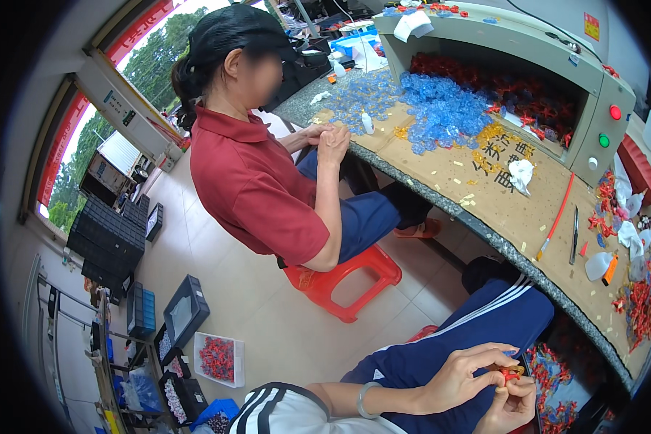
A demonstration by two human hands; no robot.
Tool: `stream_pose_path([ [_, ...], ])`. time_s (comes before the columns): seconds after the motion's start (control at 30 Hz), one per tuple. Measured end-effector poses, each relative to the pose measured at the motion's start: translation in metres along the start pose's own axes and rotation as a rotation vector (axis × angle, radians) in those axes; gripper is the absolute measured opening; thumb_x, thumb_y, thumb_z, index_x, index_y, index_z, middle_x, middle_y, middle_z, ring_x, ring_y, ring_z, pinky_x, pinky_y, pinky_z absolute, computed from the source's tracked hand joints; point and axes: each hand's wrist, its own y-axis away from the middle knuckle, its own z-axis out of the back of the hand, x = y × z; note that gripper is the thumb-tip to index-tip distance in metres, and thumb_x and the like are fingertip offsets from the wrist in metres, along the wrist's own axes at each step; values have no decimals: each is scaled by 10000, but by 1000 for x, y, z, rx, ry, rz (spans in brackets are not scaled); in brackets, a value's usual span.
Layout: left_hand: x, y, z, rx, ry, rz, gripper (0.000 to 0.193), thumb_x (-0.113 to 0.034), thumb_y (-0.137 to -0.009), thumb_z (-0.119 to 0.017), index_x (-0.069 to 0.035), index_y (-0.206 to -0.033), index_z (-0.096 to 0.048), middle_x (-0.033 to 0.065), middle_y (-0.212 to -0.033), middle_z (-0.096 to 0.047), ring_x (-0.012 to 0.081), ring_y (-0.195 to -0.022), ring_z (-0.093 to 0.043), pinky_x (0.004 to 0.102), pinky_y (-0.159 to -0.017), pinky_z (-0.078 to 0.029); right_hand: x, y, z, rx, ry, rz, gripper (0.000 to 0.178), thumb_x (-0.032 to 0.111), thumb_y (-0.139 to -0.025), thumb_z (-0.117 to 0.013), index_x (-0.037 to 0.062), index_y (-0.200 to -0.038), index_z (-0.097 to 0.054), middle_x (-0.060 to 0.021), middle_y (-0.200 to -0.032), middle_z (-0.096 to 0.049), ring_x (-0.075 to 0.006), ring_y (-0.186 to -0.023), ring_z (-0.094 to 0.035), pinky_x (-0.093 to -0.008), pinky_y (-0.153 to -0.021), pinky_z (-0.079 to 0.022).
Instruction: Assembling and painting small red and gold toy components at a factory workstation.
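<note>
Above my lap at the lower right, my left hand is closed, its thumb and fingers pinching a small red plastic piece. My right hand meets it from below, fingertips closed on the same piece. An amber-coloured bit shows beside the red, and a bluish bit sits near my left fingertips. The fingers cover much of the piece, so its full shape is hidden. Just beyond my hands lies a heap of red and blue plastic pieces, below the table edge.
A cardboard-covered table holds a pile of clear blue pieces, a brush, tweezers and a small bottle. Behind stands a grey machine with buttons. A co-worker in red sits on a red stool.
</note>
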Motion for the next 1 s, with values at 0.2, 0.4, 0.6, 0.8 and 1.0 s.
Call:
stream_pose_path([
  [0.2, 3, -12, 6, -25, -219, -107, 244, 66, -726, -668, -20, -954, -668, 180, -1098, -634, 246, -986, -639, 311, -814, -524, -16, -7, -10, -9, 68, 88, 195, -19, -749, -705, -9, -732, -511, -103, -776, -552, -185, -759, -555, -292, -700, -470],
  [0.4, 30, -16, -13, 24, -23, -5, 234, 160, -756, -601, 86, -977, -592, 275, -1131, -578, 223, -941, -630, 299, -792, -536, -28, -19, 5, -61, 65, 74, 151, -118, -659, -686, -20, -705, -581, -141, -710, -618, -225, -666, -633, -290, -628, -507],
  [0.6, 32, -20, -17, -25, -4, 87, 186, 109, -746, -658, 89, -929, -627, 235, -1110, -603, 227, -910, -655, 295, -783, -547, -37, -18, 3, -72, 24, 24, 146, -106, -670, -688, -20, -698, -573, -128, -711, -613, -195, -648, -614, -258, -607, -484],
  [0.8, 54, -28, -18, -24, -15, 125, 206, 92, -754, -666, 73, -957, -633, 198, -1070, -628, 181, -842, -665, 252, -721, -543, -59, -20, 5, -72, -161, -144, 126, -86, -729, -680, -28, -734, -569, -88, -746, -606, -128, -687, -573, -229, -635, -455],
  [1.0, 58, -28, -16, -29, -41, 115, 199, 69, -754, -681, 69, -949, -636, 191, -1048, -637, 165, -801, -666, 243, -697, -540, -64, -17, 3, -72, -187, -171, 132, -82, -732, -694, -31, -751, -574, -92, -765, -606, -128, -716, -577, -226, -658, -460],
])
